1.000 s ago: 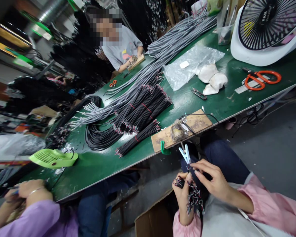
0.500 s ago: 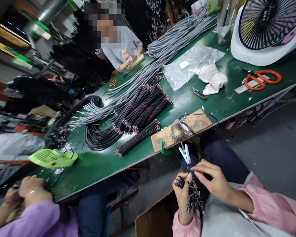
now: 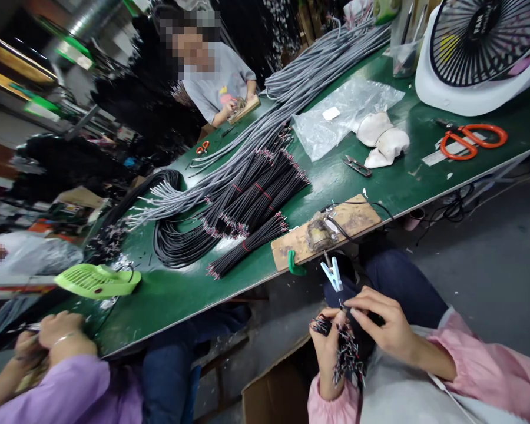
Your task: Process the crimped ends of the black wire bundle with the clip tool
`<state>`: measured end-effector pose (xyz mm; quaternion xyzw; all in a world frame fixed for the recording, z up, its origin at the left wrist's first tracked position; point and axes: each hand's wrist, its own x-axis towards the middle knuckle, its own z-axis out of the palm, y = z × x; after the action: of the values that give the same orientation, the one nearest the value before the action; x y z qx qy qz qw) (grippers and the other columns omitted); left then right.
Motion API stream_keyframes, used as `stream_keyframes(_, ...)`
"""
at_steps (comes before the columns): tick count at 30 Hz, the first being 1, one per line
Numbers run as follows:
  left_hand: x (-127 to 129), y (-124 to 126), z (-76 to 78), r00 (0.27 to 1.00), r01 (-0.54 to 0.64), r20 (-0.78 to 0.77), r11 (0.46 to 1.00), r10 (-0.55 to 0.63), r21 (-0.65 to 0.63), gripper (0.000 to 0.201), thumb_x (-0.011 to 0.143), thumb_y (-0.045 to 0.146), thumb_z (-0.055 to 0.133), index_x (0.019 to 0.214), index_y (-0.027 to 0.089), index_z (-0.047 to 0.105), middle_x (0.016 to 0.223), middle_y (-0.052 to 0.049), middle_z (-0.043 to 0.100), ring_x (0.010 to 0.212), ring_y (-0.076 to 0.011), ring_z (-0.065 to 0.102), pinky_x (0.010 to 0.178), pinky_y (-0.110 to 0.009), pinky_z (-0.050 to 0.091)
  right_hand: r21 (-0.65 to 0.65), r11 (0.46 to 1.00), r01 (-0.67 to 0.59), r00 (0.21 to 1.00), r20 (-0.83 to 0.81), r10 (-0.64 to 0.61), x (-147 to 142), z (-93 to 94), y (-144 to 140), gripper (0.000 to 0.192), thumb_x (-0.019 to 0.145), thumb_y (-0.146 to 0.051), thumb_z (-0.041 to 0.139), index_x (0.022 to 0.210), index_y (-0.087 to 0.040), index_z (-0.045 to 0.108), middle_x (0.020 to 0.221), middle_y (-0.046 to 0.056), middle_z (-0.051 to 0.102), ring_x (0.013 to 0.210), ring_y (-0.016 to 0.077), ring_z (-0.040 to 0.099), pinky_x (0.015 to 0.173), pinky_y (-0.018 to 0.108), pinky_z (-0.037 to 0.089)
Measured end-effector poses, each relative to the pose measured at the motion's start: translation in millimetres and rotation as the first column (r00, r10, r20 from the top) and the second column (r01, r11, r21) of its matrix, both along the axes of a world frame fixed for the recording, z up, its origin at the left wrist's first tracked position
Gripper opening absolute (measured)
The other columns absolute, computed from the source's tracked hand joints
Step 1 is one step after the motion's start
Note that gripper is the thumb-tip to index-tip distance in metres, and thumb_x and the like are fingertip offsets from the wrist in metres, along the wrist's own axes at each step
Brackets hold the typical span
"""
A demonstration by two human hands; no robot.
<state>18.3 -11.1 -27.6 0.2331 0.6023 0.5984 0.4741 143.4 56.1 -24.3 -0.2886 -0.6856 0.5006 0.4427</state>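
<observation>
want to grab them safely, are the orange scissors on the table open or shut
Shut. The orange scissors lie flat on the green table, handles side by side, blades together.

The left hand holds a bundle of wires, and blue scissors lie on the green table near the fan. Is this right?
Not quite: the scissors are orange, as the head view shows. The left hand does hold the wires, and the scissors lie on the table near the fan.

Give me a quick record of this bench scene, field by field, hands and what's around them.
Left hand: left hand grips a bundle of short black wires
Right hand: right hand pinches one wire end at the bundle's top
Just above: pale blue clip hanging off a wooden board
Bench: green table with black cable bundles, orange scissors
Nearby: a co-worker's hands at lower left
</observation>
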Motion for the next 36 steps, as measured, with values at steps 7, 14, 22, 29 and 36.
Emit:
stream_keyframes(7,-3,-1,-4.9,0.996,0.072,0.045,0.997,-0.072,0.004,0.019,0.074,0.031,0.066,0.069,0.014,0.063,0.049,0.003,0.052,0.044,-0.0090,0.047,0.046,-0.021,0.036,-0.201,0.977,-0.064,0.998,0.007,0.067,-1,-0.4,9,0.010,0.081,-0.021,0.062,0.089,-0.017,0.066,0.080,0.005,0.063,0.070,0.0147,0.056,0.062,0.025,0.045)
stream_keyframes(14,-3,-3,-7.1,0.995,0.103,0.008,0.995,-0.103,0.014,0.020,0.075,0.033,0.065,0.069,0.014,0.062,0.050,0.003,0.053,0.042,-0.0094,0.049,0.046,-0.022,0.037,-0.314,0.942,-0.116,0.993,-0.029,0.113,-7,-0.4,15,0.021,0.088,-0.029,0.053,0.079,-0.015,0.067,0.077,0.006,0.064,0.072,0.0158,0.058,0.067,0.028,0.047)
stream_keyframes(22,-2,3,-0.1,0.988,0.040,-0.147,0.999,-0.042,-0.020,0.023,0.070,0.035,0.070,0.064,0.014,0.062,0.057,-0.001,0.056,0.058,-0.0152,0.055,0.055,-0.025,0.042,-0.461,0.866,-0.195,0.977,-0.172,0.128,-13,-6.3,11,0.019,0.078,-0.034,0.065,0.082,-0.015,0.069,0.080,0.005,0.062,0.070,0.0147,0.059,0.061,0.025,0.047)
stream_keyframes(29,-2,9,-0.3,0.986,0.082,-0.148,0.997,-0.080,0.006,0.023,0.073,0.029,0.068,0.059,0.013,0.060,0.058,0.000,0.053,0.055,-0.0119,0.052,0.057,-0.025,0.041,-0.493,0.869,-0.043,0.996,-0.089,-0.002,-14,-3.4,14,0.016,0.073,-0.029,0.070,0.067,-0.015,0.067,0.067,0.003,0.062,0.062,0.0146,0.058,0.057,0.025,0.045)
stream_keyframes(36,5,8,-5.9,0.999,0.031,0.016,1.000,-0.031,-0.003,0.023,0.073,0.034,0.068,0.068,0.015,0.055,0.047,0.005,0.050,0.038,-0.0083,0.046,0.043,-0.021,0.036,-0.343,0.937,0.072,0.997,0.003,-0.076,-16,-7.3,15,0.015,0.076,-0.026,0.067,0.065,-0.016,0.065,0.066,0.003,0.061,0.063,0.0153,0.057,0.057,0.026,0.044)
